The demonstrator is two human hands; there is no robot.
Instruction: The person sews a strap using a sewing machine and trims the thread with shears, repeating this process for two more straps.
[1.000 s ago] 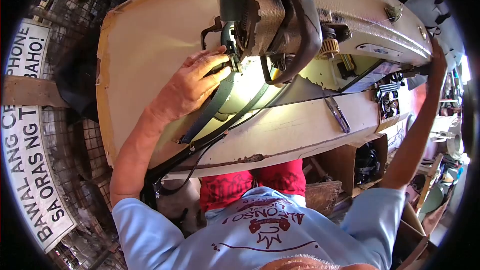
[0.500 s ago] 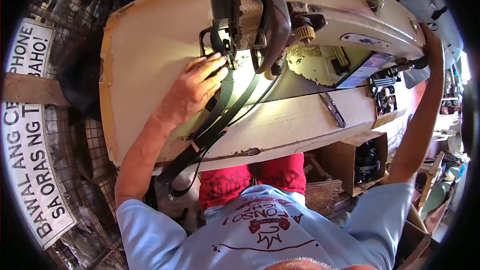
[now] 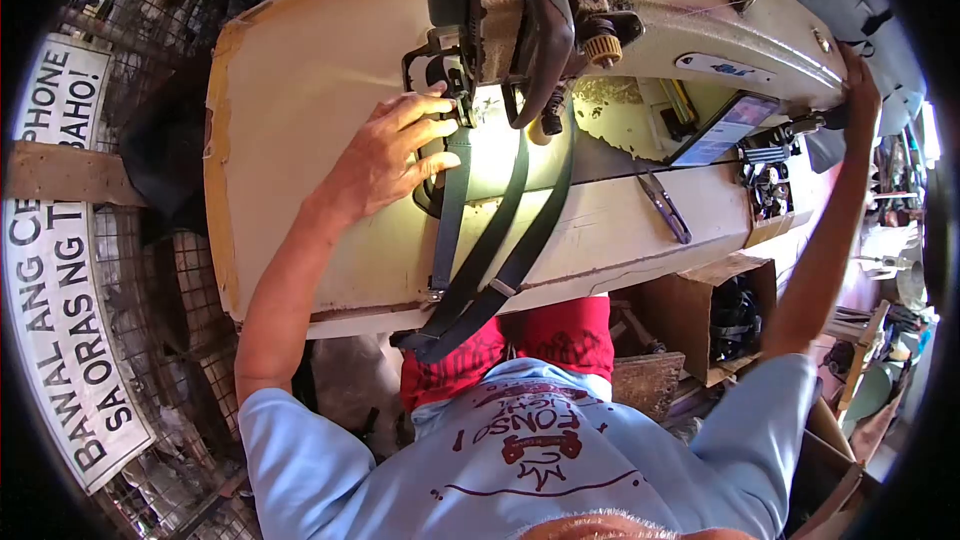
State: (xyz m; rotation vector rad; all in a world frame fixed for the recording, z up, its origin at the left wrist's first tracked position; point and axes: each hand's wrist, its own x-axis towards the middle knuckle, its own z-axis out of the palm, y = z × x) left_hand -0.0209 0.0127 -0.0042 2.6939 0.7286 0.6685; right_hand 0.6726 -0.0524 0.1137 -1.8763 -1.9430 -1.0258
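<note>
A large sewing machine (image 3: 680,20) stands across the table, its lit needle area near the middle. Beside the needle, my left hand (image 3: 392,155) has its fingers spread, with fingertips touching a dark strap (image 3: 452,210) at the machine's foot. More of the dark webbing (image 3: 500,285) with metal buckles loops down over the table's front edge. Far to the right, my right hand (image 3: 862,80) rests at the end of the machine, on or near its wheel; its fingers are mostly hidden behind the machine.
Thread snips (image 3: 664,208) lie on the white table (image 3: 310,70), right of the straps. A phone (image 3: 728,128) leans under the machine arm. Small metal parts fill a box (image 3: 770,190) at the right. An open cardboard box (image 3: 700,310) stands below the table edge.
The straps have shifted right and spread apart, with their loop now hanging closer to my lap. My left hand's fingers have spread a little more. The right hand remains at the machine's end.
</note>
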